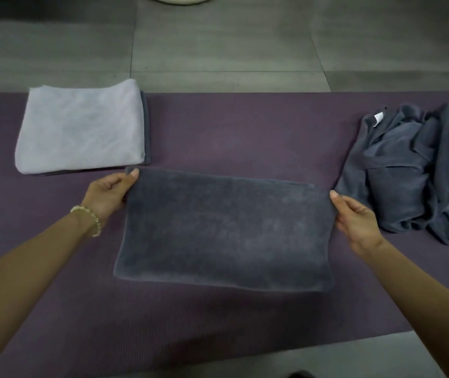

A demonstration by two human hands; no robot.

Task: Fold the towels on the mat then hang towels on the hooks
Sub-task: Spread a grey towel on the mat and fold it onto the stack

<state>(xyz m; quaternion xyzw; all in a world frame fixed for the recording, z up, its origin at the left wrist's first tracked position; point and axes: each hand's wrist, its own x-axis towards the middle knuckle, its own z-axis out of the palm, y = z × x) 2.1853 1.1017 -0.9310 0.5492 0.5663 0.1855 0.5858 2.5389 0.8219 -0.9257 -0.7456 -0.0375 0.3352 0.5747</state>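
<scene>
Left hand, right hand each pinch 1 grey towel, centre; folded stack of 2 upper left; crumpled pile right, count unclear.

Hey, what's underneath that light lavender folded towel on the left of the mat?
A dark grey towel shows along the right and near edges of the lavender towel, both lying on the purple mat. Its folds, and whether more lies beneath, are covered.
</scene>
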